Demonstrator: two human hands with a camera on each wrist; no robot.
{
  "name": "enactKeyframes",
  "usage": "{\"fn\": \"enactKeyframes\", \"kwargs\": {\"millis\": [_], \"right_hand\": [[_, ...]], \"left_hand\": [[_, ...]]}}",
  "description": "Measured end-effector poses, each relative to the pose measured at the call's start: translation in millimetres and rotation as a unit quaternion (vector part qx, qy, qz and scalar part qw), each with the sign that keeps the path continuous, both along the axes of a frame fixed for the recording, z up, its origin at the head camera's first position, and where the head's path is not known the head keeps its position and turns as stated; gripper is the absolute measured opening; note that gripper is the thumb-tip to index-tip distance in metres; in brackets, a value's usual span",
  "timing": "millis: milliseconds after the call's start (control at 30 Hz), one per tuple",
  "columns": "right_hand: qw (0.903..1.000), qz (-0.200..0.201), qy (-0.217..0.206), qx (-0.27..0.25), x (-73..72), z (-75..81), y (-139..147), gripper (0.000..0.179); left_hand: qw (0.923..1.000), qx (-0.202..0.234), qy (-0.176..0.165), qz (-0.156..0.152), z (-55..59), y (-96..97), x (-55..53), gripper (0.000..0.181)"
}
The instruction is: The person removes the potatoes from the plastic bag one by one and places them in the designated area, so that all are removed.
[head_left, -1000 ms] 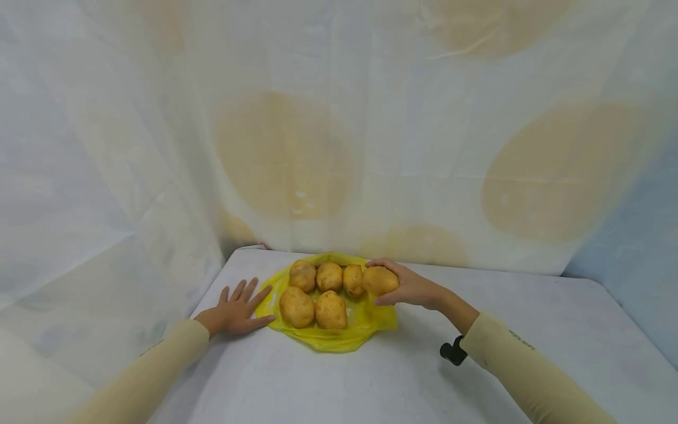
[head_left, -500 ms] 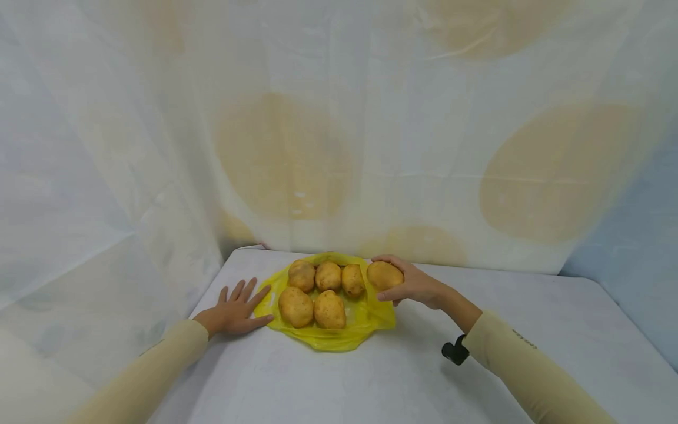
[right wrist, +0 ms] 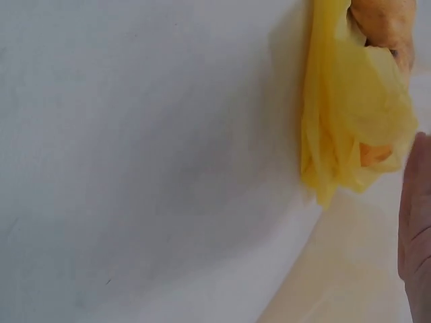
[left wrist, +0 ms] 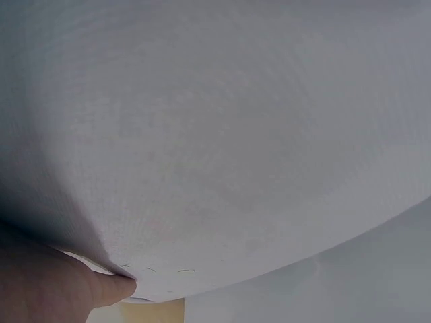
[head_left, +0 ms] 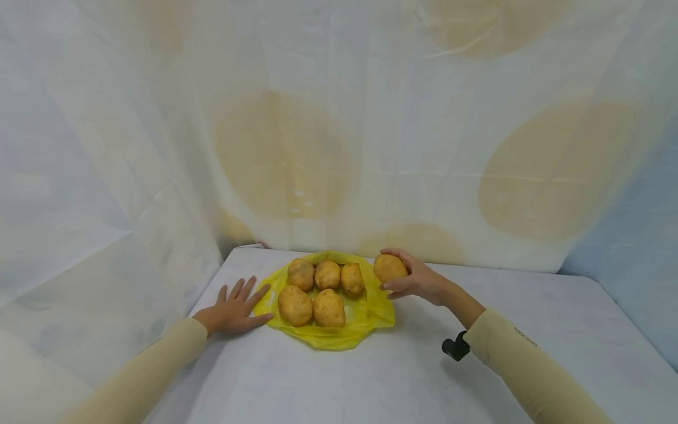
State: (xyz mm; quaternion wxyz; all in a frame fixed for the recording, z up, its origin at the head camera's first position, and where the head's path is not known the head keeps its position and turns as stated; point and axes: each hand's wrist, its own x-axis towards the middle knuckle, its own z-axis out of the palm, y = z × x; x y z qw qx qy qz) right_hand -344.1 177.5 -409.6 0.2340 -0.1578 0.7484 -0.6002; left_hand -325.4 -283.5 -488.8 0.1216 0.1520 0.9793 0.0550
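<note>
In the head view my right hand [head_left: 424,282] grips a potato [head_left: 390,268] at the right edge of a spread yellow plastic bag [head_left: 333,341]. Several other potatoes [head_left: 329,308] sit on the bag in two rows. My left hand [head_left: 235,309] lies with fingers spread on the table, its fingertips at the bag's left edge. Part of that hand [left wrist: 54,286] shows at the lower left of the left wrist view. The right wrist view catches the bag's crumpled side [right wrist: 343,114] and a bit of my right hand [right wrist: 416,229]; the gripped potato is not visible there.
A white-covered table [head_left: 424,377] extends in front of me and to the right of the bag. Patterned curtain-like sheets [head_left: 413,147] hang behind the table and on its left. A black device [head_left: 455,347] is strapped at my right wrist.
My right hand has moved the potato a little up and to the right, away from the potato beside it. The left hand and the other potatoes stay in place.
</note>
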Motion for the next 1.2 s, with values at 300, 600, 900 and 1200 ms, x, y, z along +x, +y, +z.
{"fn": "enactKeyframes", "kwargs": {"millis": [300,600,900,1200], "right_hand": [[0.9967,-0.067,0.028,0.036,-11.2,-13.0,12.1,0.096],[0.9920,-0.111,0.026,0.054,-19.8,-19.8,26.1,0.096],[0.9896,-0.113,0.016,0.088,-28.1,-33.6,35.0,0.092],[0.9870,-0.102,0.013,0.123,-27.0,-43.0,40.7,0.097]], "left_hand": [[1.0000,-0.003,0.001,-0.004,-2.3,-0.1,-0.7,0.092],[0.9999,0.003,0.011,0.004,-13.6,-4.6,-6.3,0.095],[1.0000,0.002,0.009,0.000,-14.9,-7.3,-7.5,0.096],[1.0000,0.006,0.007,-0.002,-5.5,-2.9,-1.8,0.091]]}}
